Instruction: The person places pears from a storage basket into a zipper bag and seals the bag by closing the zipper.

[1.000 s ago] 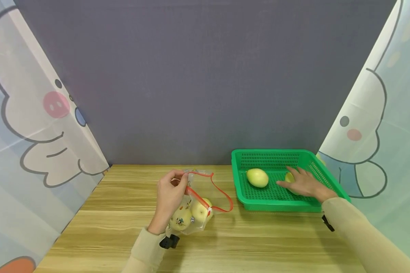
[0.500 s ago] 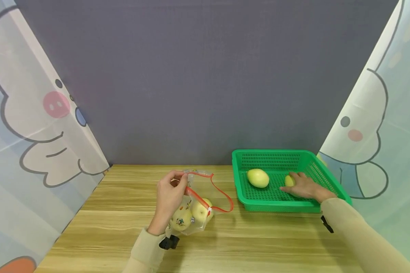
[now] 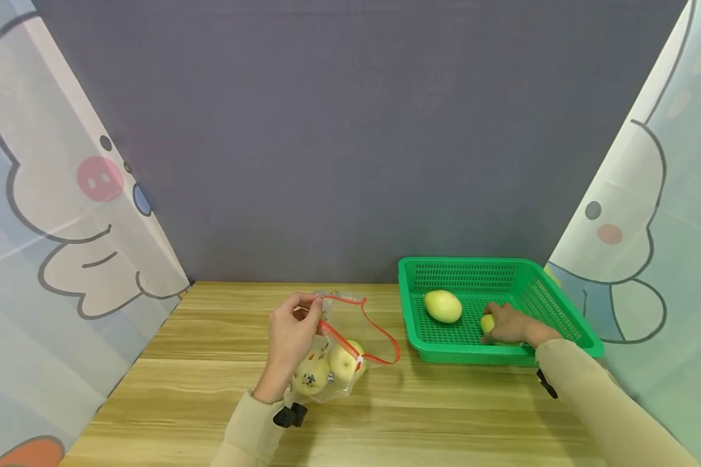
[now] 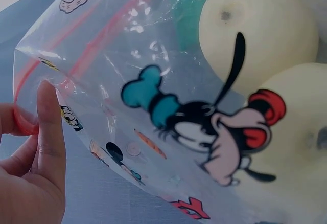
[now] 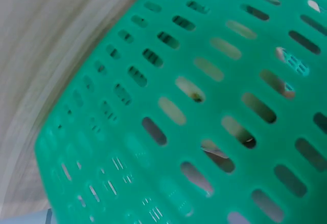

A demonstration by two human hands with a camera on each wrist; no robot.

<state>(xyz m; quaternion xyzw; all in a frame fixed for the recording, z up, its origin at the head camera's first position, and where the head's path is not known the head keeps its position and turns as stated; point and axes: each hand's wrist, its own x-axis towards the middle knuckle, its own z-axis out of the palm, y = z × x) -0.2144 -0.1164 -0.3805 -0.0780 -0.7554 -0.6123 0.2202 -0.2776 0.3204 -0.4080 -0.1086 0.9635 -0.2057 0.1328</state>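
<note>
My left hand pinches the red zip edge of a clear zip bag printed with cartoon figures. The bag's mouth gapes to the right. Inside it lie two pale yellow round fruits, one showing a dimple. My right hand reaches into a green plastic basket, its fingers curled round a yellow fruit that the hand mostly covers. Another yellow fruit, longish and tapered, lies at the basket's left. In the right wrist view the slotted basket wall hides the hand, apart from glimpses through the slots.
Both the bag and the basket stand on a wood-grain table. A dark grey backdrop rises behind it. Cartoon-printed curtains flank it on both sides. The basket's raised rim surrounds the right hand.
The right hand has gone from spread fingers over the fruit to gripping it, and has shifted slightly towards the basket's front. The left hand and bag have stayed in place.
</note>
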